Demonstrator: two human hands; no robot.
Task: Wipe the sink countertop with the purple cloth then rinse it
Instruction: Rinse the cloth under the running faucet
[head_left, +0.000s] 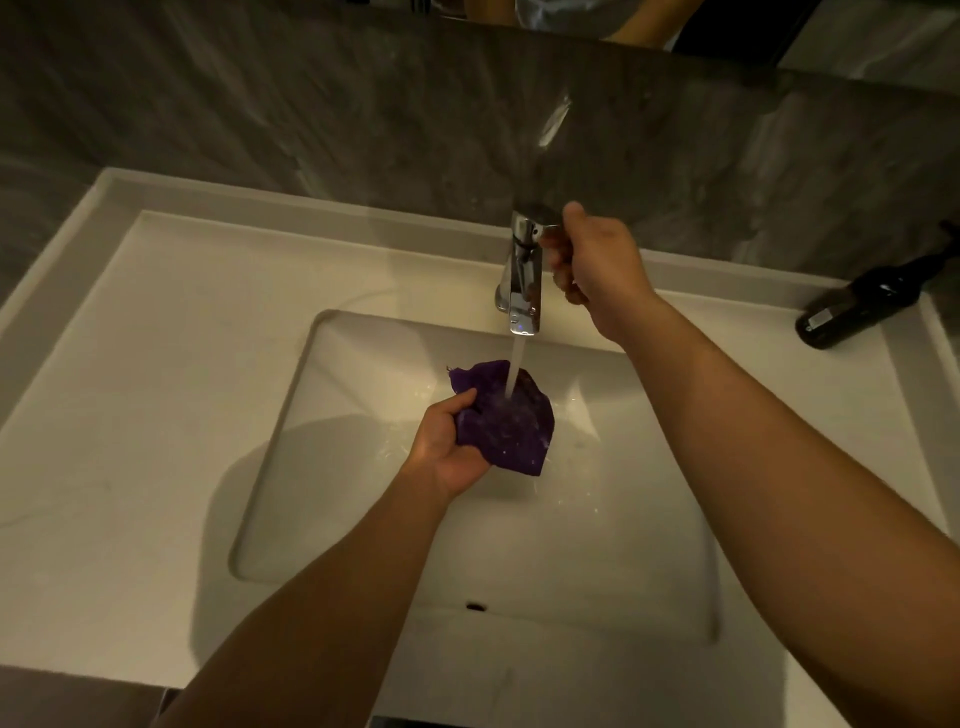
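Observation:
My left hand (451, 448) grips the purple cloth (506, 421), bunched up over the white sink basin (337, 467). Water streams from the chrome faucet (522, 283) straight onto the cloth and splashes around it. My right hand (587, 260) is closed around the faucet handle at the top of the tap. The white countertop (156, 374) surrounds the basin on all sides.
A dark bottle (865, 306) lies on its side on the counter at the far right, near the grey marbled wall (311, 114). An overflow hole (475, 605) shows in the basin's near wall. A mirror edge runs along the top.

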